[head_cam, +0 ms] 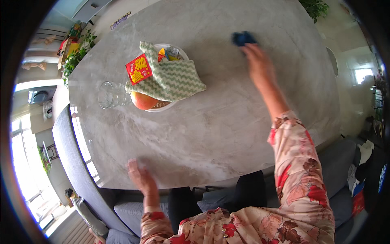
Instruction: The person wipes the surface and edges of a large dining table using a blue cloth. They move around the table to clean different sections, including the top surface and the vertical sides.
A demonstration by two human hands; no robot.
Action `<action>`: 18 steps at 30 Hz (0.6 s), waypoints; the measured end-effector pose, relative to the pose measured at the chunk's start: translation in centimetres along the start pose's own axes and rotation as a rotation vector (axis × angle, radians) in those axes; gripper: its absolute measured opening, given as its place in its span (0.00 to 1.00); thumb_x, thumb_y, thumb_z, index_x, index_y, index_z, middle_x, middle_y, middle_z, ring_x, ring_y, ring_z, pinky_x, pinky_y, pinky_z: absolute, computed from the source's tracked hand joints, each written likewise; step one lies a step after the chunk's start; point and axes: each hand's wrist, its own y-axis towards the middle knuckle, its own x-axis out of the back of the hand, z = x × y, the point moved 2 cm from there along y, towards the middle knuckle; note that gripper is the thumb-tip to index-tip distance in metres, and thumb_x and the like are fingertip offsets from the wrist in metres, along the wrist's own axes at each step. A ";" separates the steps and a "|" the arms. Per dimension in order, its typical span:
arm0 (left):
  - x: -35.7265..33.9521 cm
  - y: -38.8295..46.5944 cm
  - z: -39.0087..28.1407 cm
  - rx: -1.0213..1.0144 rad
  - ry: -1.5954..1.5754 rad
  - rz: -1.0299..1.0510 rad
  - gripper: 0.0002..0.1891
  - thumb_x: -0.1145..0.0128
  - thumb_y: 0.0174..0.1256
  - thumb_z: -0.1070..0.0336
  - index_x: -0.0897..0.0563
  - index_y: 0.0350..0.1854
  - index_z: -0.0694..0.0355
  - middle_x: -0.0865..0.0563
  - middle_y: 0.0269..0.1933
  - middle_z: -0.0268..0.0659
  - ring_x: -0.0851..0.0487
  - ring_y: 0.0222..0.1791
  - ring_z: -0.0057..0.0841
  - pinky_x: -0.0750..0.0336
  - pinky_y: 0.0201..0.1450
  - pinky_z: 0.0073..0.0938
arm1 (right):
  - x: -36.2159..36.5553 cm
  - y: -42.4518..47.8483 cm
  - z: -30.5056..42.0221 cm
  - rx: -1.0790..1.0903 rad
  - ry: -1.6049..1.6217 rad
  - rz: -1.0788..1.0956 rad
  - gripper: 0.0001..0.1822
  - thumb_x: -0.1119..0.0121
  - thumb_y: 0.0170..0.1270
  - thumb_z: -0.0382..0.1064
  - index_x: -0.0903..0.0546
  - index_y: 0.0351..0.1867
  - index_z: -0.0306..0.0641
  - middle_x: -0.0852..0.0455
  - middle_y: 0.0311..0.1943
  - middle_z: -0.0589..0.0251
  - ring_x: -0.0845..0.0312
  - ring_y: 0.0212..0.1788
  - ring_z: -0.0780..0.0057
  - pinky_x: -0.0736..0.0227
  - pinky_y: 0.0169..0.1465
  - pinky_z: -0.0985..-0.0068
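My right hand (259, 61) is stretched out over the far right part of a grey marble-look table (213, 128), pressing a dark blue cloth (243, 38) on its top; both are blurred. My left hand (140, 175) rests at the near left edge of the table, holding nothing that I can see. Between them, farther back, a white basket (182, 52) holds wrapped sweets and a red-yellow fruit (143, 101). Over it lies a green and white zigzag cloth (176, 80) with a red packet (138, 69) on it. A clear glass (108, 95) lies left of the basket.
A grey sofa (70, 158) curves along the left side and near edge. Another person (88, 213) is at the lower left. Green plants (76, 58) stand beyond the table's left edge, with another (315, 9) at the top right. Clothes (356, 170) lie on the right seat.
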 end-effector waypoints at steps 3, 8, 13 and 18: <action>0.9 -1.2 -13.2 -0.064 -0.241 0.127 0.30 0.46 0.67 0.66 0.35 0.72 0.61 0.38 0.75 0.50 0.46 0.78 0.49 0.50 0.77 0.49 | -2.9 -0.6 6.1 0.221 0.109 0.054 0.18 0.46 0.62 0.30 0.18 0.54 0.39 0.20 0.59 0.56 0.28 0.66 0.59 0.33 0.68 0.61; -1.2 -0.6 -19.6 0.210 -0.057 0.043 0.29 0.56 0.74 0.50 0.36 0.74 0.56 0.39 0.77 0.42 0.50 0.79 0.44 0.60 0.78 0.52 | 2.5 -6.8 9.0 0.325 0.291 0.317 0.19 0.46 0.62 0.31 0.19 0.55 0.45 0.20 0.57 0.62 0.27 0.65 0.62 0.34 0.69 0.60; 0.1 -0.9 -19.9 0.201 0.008 0.027 0.29 0.57 0.75 0.50 0.35 0.73 0.57 0.39 0.76 0.42 0.48 0.78 0.44 0.58 0.78 0.49 | 6.4 -7.4 -7.0 0.239 0.028 0.294 0.19 0.52 0.68 0.29 0.21 0.58 0.44 0.22 0.62 0.58 0.28 0.66 0.60 0.33 0.68 0.64; -0.8 -1.1 -20.8 0.174 -0.035 0.008 0.29 0.58 0.74 0.50 0.35 0.73 0.57 0.39 0.76 0.42 0.49 0.79 0.43 0.58 0.78 0.50 | 8.1 -2.5 -23.5 -0.179 -0.202 -0.016 0.17 0.51 0.71 0.30 0.23 0.59 0.38 0.22 0.61 0.50 0.29 0.65 0.53 0.34 0.67 0.61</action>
